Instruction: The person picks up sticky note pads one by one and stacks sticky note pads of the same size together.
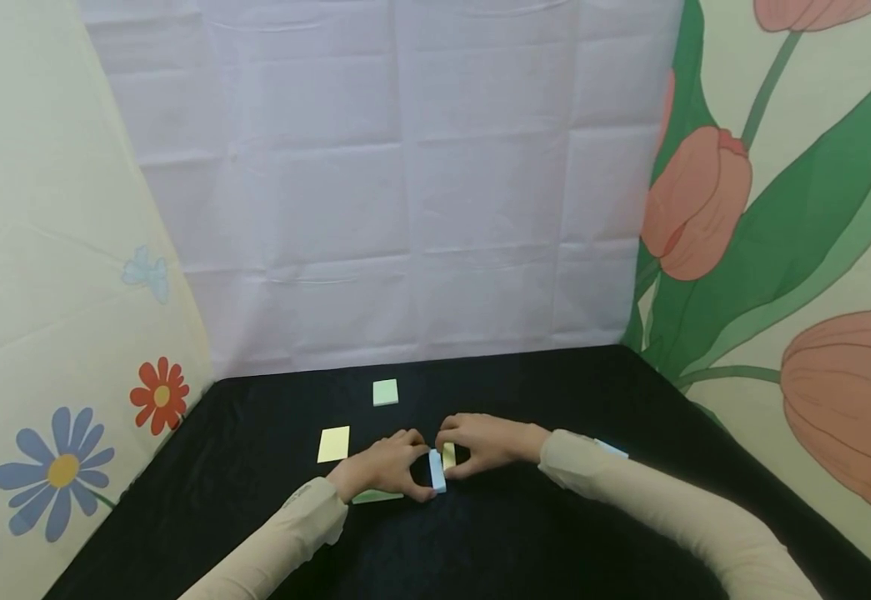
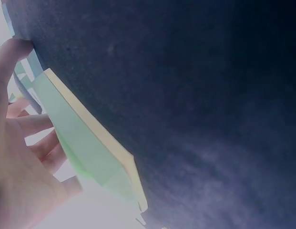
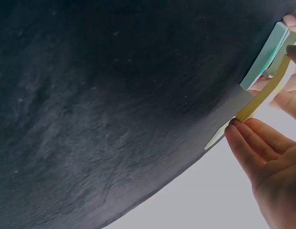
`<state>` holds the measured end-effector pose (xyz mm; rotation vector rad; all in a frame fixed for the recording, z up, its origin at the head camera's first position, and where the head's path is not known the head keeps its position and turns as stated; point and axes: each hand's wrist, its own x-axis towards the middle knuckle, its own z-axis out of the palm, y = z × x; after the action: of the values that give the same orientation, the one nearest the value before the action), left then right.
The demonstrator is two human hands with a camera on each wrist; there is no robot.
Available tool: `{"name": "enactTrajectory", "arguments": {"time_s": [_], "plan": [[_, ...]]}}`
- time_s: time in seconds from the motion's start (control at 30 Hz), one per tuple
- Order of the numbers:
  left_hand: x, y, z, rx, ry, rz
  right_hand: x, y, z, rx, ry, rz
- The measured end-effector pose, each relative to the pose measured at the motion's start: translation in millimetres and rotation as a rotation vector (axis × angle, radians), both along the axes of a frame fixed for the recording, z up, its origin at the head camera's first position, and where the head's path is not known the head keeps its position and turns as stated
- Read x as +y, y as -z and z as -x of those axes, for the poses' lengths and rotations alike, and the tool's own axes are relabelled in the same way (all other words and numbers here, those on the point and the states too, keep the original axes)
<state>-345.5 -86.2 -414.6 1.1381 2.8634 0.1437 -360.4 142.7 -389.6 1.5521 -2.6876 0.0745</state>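
Near the middle of the table, my left hand (image 1: 386,464) pinches a blue sticky-note pad (image 1: 437,472) between thumb and fingers, the pad standing on edge. Just right of it, my right hand (image 1: 489,440) holds a yellow sticky-note pad (image 1: 448,457), also on edge. In the right wrist view the yellow pad (image 3: 269,93) looks slightly bent between the right thumb and fingertips, beside the blue pad (image 3: 266,57). A green pad (image 2: 86,131) lies under my left hand in the left wrist view; the head view shows only its front part (image 1: 377,497).
On the black cloth (image 1: 435,550), another yellow pad (image 1: 333,444) lies left of my left hand. A smaller green pad (image 1: 386,392) lies farther back. Another blue pad (image 1: 612,448) is partly hidden behind my right sleeve. A white cloth (image 1: 405,183) hangs behind the table.
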Motion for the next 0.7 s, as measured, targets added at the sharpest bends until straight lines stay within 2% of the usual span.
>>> {"name": "enactTrajectory", "arguments": {"time_s": [0.27, 0.7], "plan": [[-2, 1.1, 1.1, 0.003, 0.008, -0.011, -8, -1.0, -4.9, -0.005, -0.016, -0.015], [-3, 0.4, 0.9, -0.009, -0.019, -0.021, -17, 2.6, -4.8, -0.012, -0.035, -0.034]]}}
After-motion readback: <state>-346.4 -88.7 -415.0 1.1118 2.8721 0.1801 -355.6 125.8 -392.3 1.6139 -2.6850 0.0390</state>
